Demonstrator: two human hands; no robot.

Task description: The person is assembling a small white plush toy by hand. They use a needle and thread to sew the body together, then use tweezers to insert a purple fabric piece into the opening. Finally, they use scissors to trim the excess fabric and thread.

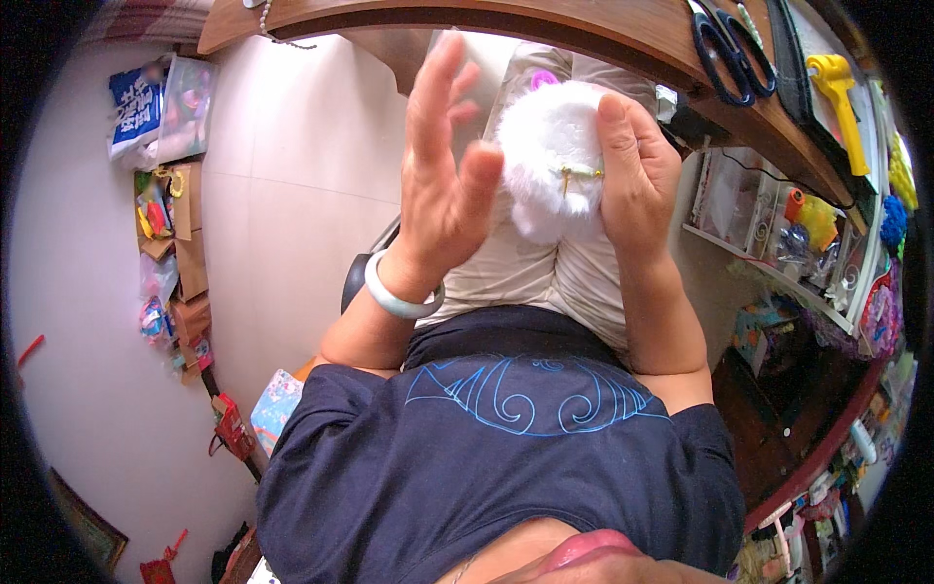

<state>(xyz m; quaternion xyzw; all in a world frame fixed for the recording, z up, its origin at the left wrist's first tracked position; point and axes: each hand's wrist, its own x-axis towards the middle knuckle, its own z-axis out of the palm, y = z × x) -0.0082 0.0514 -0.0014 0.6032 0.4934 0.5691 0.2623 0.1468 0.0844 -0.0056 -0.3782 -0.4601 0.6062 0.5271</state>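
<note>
My right hand (637,170) grips a white fluffy thing (559,127) above my lap, its thumb pressed along the right side. The fluffy thing is roundish, with a shaggy lower left part and a small gold cord or chain (582,172) across it. I cannot make out just what kind of article it is. A pink-purple ring-like piece (543,79) shows at its upper edge. My left hand (443,170) is raised beside it on the left, fingers apart and slightly blurred, with nothing in it. Around that wrist sits a pale bangle (397,297).
A wooden table (584,34) curves across the front, with dark-handled scissors (732,54) and a yellow roller tool (839,109) at its right. Further right, a white shelf (769,255) holds bagged materials. Cardboard boxes (190,229) and bags line the left wall.
</note>
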